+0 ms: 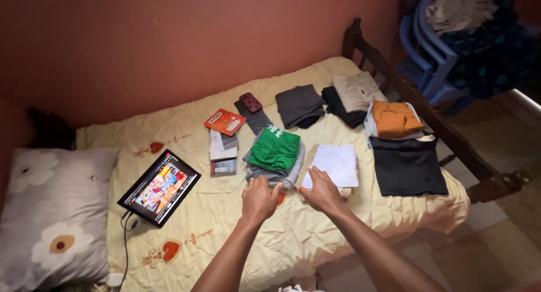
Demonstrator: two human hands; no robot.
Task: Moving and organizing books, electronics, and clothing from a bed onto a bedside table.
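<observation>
My left hand (260, 200) hovers with fingers apart just below a folded green shirt (275, 149) that lies on top of a grey garment (280, 177). My right hand (322, 191) rests at the near edge of a folded white cloth (336, 164), its fingertips touching the cloth; it grips nothing. Both lie on a bed with a pale yellow quilted cover (225, 213).
A tablet (159, 187) with a lit screen and a cable lies left. Booklets, an orange card (224, 122), a keyboard (254, 118) and a phone (250, 102) sit behind. Folded dark, beige, orange (395, 118) and black (408, 166) clothes lie right. Flowered pillow (51, 213) left, blue chair (434, 55) beyond.
</observation>
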